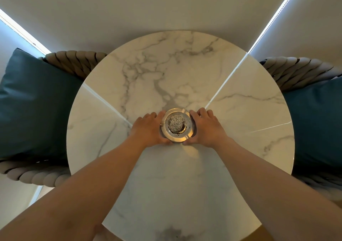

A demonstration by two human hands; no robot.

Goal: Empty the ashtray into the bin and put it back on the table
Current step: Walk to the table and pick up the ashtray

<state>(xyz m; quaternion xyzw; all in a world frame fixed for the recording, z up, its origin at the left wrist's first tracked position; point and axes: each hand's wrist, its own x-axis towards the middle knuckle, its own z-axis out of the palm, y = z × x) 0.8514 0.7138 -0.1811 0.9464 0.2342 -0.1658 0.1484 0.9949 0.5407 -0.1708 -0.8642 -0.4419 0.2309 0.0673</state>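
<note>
Ashtray [177, 125], round and full of ash, sat between both grips: left hand [148, 128] and right hand [208, 128] cupped against opposite rims, equally near, on the worktop [166, 65].

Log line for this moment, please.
stage: pickup | ashtray: full, on table | left hand, right hand: cupping its sides | bin: unseen

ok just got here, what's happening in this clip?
A person is leaning over a round marble table with both hands cupped around a metal ashtray. The left hand is on its left side and the right hand on its right, fingers curled at the rim. The ashtray holds a mound of ash and sits on the table, not yet emptied. No bin is in view. Chairs with blue cushions stand on either side.
</note>
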